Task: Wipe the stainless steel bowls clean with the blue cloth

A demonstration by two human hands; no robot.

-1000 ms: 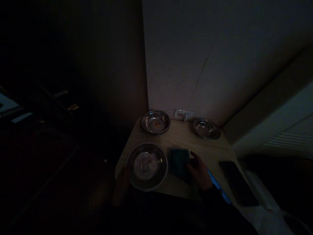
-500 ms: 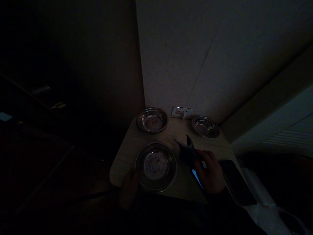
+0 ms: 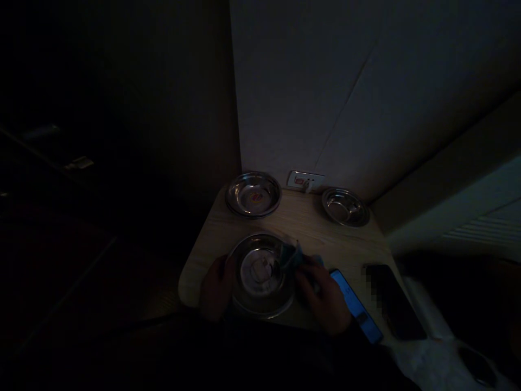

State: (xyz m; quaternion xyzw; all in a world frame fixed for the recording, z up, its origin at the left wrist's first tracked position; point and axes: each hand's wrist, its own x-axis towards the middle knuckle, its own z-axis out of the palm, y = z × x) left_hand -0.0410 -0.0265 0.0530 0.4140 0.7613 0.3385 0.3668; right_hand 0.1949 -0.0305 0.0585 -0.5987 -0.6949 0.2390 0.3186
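While the left hand (image 3: 217, 288) grips the rim of the steel bowl (image 3: 260, 302) on the table (image 3: 307, 225), right hand (image 3: 325, 296) fingers pinch a teal cloth (image 3: 290, 256) at its right side; pale patch (image 3: 261, 270) inside.

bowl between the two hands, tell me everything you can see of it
The bowl is round and shiny, apparently metal, with a thin rim, sloping sides and a flat circular base. A pale patch shows on the base, too dim to identify. Its open side faces up, near the front edge of the table. The left hand grips its left rim; the right hand holds a blue-green cloth at its right side.
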